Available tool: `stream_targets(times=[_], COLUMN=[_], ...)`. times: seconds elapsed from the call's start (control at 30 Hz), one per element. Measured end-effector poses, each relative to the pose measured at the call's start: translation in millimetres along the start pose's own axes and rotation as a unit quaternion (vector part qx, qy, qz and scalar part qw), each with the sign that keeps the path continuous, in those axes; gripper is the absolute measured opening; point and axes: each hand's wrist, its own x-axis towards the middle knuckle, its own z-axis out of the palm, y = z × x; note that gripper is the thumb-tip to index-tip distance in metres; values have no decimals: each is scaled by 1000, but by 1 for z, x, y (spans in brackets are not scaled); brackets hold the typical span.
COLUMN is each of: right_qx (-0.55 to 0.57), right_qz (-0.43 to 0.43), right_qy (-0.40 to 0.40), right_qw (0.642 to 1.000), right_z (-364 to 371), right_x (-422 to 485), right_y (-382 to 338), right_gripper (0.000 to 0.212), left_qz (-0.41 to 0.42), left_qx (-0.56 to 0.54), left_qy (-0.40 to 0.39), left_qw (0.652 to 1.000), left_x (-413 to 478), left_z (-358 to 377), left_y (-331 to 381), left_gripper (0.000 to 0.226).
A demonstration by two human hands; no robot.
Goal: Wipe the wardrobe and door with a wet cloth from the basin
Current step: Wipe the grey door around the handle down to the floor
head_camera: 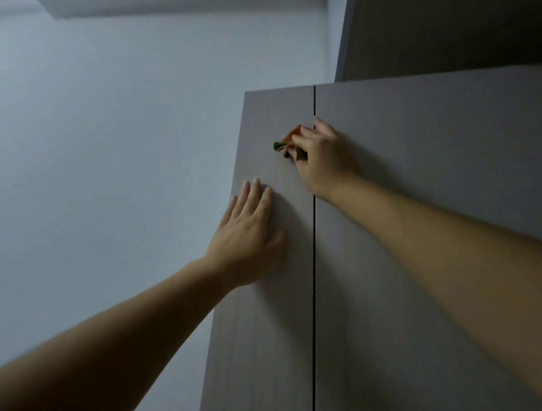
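Note:
A grey wardrobe point(415, 157) with two tall doors fills the right half of the head view, a dark gap running between the doors. My right hand point(321, 156) is raised high on the gap and holds a small bunched cloth point(287, 143), orange and green, pressed against the left door point(268, 328). Most of the cloth is hidden under my fingers. My left hand point(249, 233) lies flat on the left door lower down, fingers straight and together. The basin is not in view.
A pale wall point(108, 149) stretches to the left of the wardrobe. A darker upper cabinet section point(441, 24) rises above the doors at top right. A ceiling ledge point(179, 2) runs along the top.

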Motion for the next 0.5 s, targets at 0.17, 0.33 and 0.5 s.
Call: stream_targets(times=[0.17, 0.33, 0.5], right_qx=[-126, -203, -223], right_qz=[-38, -43, -51], right_qy=[-89, -167, -153], right_qw=[987, 964, 961], right_z=[7, 12, 13], right_x=[62, 104, 111], right_y=[1, 0, -5], right_gripper=[62, 87, 77], left_qz=[11, 42, 60], left_qx=[12, 27, 8], left_qy=[3, 28, 41], left_qw=[1000, 998, 997], left_x=[31, 39, 42], left_z=[-9, 8, 11], left_y=[-4, -16, -20], left_gripper=[80, 85, 85])
